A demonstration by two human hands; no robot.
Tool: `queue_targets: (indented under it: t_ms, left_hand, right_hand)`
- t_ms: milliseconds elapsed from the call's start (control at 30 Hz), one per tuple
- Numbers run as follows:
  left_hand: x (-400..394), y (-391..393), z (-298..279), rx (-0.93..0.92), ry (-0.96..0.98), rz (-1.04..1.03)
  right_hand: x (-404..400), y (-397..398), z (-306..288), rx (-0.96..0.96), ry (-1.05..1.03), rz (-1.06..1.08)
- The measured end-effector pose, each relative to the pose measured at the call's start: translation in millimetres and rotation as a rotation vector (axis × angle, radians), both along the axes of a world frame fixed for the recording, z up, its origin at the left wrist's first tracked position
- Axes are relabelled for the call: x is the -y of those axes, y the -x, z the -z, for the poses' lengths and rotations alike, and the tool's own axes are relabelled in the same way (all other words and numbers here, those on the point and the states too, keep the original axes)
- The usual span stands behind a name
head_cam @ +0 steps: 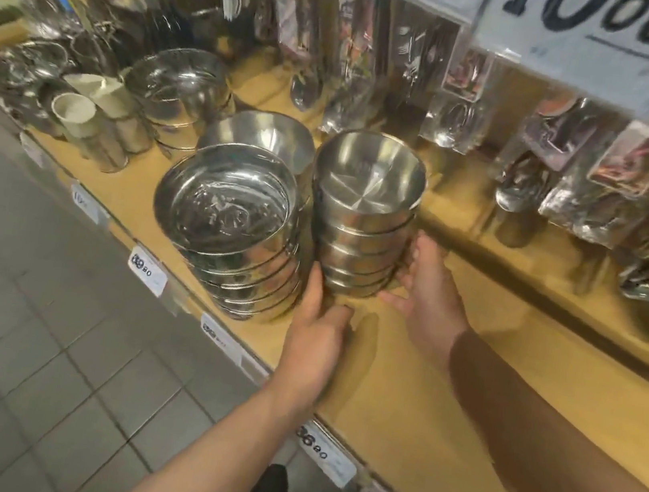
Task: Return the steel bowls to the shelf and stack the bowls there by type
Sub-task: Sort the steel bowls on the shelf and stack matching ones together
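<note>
A tall stack of small deep steel bowls (366, 210) stands on the wooden shelf (411, 385). My left hand (316, 329) touches its lower left side and my right hand (429, 291) cups its lower right side, fingers round the bottom bowls. Just left of it is a stack of wide shallow steel bowls (229, 223). Behind those sits another steel bowl stack (263, 135), partly hidden. Further back left is a stack of shiny straight-walled bowls (177, 89).
White and steel cups (81, 112) stand at the shelf's left end. Packaged cutlery (454, 96) hangs along the back. Price tags (147, 267) line the shelf's front edge, and a big price sign (599, 30) hangs above. Grey tiled floor (25, 348) lies below left.
</note>
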State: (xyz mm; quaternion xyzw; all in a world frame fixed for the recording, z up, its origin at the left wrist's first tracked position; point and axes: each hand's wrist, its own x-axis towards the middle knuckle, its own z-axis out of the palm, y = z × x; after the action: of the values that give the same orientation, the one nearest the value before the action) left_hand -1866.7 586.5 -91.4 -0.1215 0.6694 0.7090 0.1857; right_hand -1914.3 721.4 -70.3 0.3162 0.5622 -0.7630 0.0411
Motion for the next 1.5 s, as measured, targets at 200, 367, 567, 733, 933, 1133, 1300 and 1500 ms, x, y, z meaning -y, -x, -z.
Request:
queue_targets:
  t_ms: [200,367,567,733,933,1133,1300,1500]
  left_hand:
    - [-24.2,-29.4,-0.5,0.008,-0.004,0.075]
    - [-46.8,-58.6,-6.3,-0.006,0.015,0.126]
    - [-65.6,-81.1,-5.9,-0.042,0.002,0.146]
    - [-70.2,-94.7,-8.3,-0.037,0.036,0.157]
    - [-48.4,-89.1,-15.8,-0.001,0.085,0.132]
    - [-25.5,-58.6,-33.2,-0.016,0.102,0.155]
    - [-28.6,-20.1,-38.7,0.007,0.016,0.198]
    - [-39.1,23.3,-27.6,-0.003,0.034,0.369]
  right_hand:
    - [-30.6,-31.6,2.9,0.017,-0.026,0.017]
    - [-55.1,-68.4,0.9,-0.016,-0.02,0.04]
    - [-70.8,-101.9,-0.3,-0.088,-0.093,0.011]
    - [-78.7,-119.3,-3.2,-0.121,-0.058,0.014]
    - [-83.7,-135.4,-3.3,-0.095,-0.016,0.051]
    - [-68.9,-171.8,-3.1,-0.052,0.003,0.095]
    - [-38.8,-182.0,0.5,-0.079,0.04,0.126]
    - [-14.1,-159.1,5.4,-0.122,0.057,0.374]
